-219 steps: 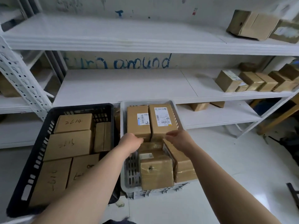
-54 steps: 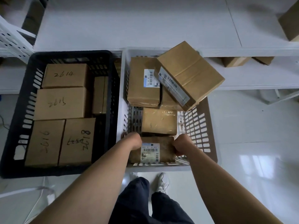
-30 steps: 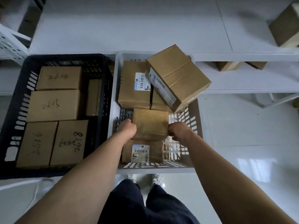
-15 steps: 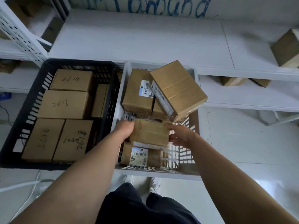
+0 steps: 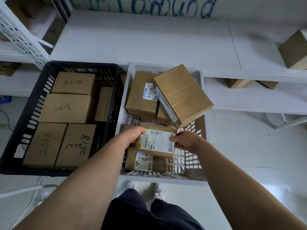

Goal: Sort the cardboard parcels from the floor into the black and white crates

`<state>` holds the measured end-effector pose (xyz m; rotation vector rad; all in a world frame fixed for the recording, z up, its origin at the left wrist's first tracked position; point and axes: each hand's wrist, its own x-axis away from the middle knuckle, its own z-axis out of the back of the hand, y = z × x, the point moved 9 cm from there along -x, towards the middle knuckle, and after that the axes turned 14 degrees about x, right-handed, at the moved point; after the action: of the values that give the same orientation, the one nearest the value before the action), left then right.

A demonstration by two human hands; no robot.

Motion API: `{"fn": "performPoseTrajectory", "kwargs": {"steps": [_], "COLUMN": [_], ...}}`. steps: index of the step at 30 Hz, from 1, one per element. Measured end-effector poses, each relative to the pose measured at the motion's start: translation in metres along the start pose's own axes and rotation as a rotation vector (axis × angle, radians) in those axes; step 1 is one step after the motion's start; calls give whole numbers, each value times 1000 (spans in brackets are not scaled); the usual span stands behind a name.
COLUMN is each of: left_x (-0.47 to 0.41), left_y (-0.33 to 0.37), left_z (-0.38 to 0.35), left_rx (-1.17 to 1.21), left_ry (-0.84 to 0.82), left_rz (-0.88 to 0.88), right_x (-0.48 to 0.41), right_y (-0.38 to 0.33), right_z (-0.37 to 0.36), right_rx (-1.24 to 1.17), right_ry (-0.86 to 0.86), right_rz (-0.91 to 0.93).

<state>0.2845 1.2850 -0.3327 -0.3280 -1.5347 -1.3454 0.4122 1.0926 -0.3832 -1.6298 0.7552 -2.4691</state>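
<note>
Both hands hold one parcel over the near end of the white crate. The left hand curls round its left end and the right hand pinches its right end. Gripping the two short ends keeps the printed label face up and unhidden, probably so it can be read, and lets the parcel go down flat.

It hangs just above a second parcel, which lies flat against the near edge, label up, and looks like the base it will be stacked on. The bare slotted bottom beside that one, toward the near right corner, would also take it.

At the far edge a labelled parcel lies flat in the left corner. A tilted parcel leans across its right side and sticks out over the crate's right rim. It is propped rather than seated and may slip if the stack is knocked.

The black crate touches the white one's left wall. Its numbered parcels lie packed edge to edge with the handwriting up, so that sort looks nearly done.
</note>
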Motion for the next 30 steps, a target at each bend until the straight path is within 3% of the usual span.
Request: {"fn": "performPoseTrajectory", "kwargs": {"steps": [7, 19, 25, 30], "left_x": [-15, -53, -67, -75], "left_y": [9, -19, -22, -28], "left_z": [0, 1, 5, 7], "left_rx": [-142, -227, -259, -272], "left_ry": [52, 77, 92, 92], "left_rz": [-100, -16, -4, 7], "right_x": [-19, -30, -22, -27], "right_y": [-6, -15, -11, -9], "right_z": [-9, -26, -24, -35], "right_rx": [-38, -26, -226, -384], "right_ry": [100, 131, 104, 11], "right_rz": [-40, -73, -165, -133]}}
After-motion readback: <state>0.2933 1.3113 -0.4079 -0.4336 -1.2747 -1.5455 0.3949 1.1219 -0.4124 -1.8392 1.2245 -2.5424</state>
